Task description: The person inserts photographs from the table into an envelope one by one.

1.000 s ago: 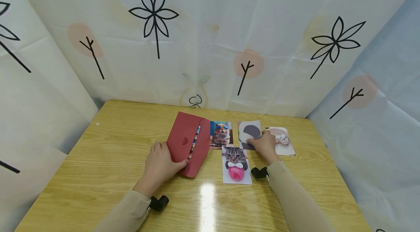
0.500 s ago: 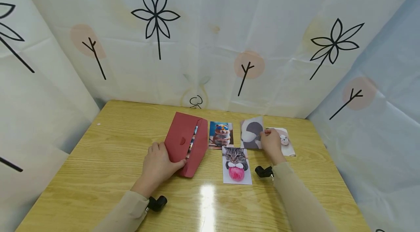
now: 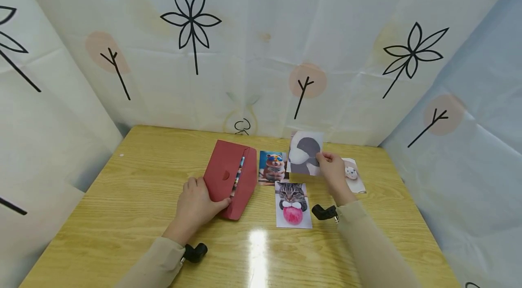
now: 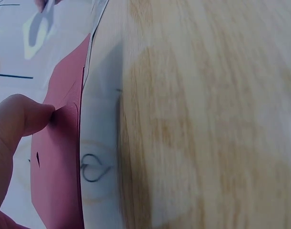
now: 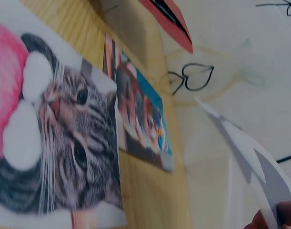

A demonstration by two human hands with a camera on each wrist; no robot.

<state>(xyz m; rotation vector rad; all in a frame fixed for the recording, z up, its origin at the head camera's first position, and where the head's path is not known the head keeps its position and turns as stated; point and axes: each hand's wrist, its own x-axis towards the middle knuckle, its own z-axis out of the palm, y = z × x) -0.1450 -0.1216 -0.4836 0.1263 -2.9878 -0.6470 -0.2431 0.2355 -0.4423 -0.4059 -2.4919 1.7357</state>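
Observation:
My left hand point(image 3: 197, 202) grips a red envelope point(image 3: 224, 170) by its lower left part, with the thumb over the front near the flap. Colourful edges of photos point(image 3: 238, 175) show in the envelope's opening. Between thumb and fingers, my right hand point(image 3: 333, 171) pinches a grey and white photo point(image 3: 303, 154) by its right edge, held up over the back of the table. On the wood lie a hamster photo point(image 3: 272, 168), partly overlapped by the held one, a cat photo point(image 3: 292, 208) with a pink ball, and a photo of a small white animal point(image 3: 351, 173), partly hidden behind my right hand.
The wooden table point(image 3: 142, 179) meets a white patterned cloth point(image 3: 244, 52) at the back, with more cloth hanging along both sides. A black wrist camera point(image 3: 324, 212) sits at the right cuff, another wrist camera point(image 3: 195, 252) at the left.
My right hand has taken hold of the grey and white photo by its right edge and lifted it up off the table. My left hand and the envelope have shifted slightly left.

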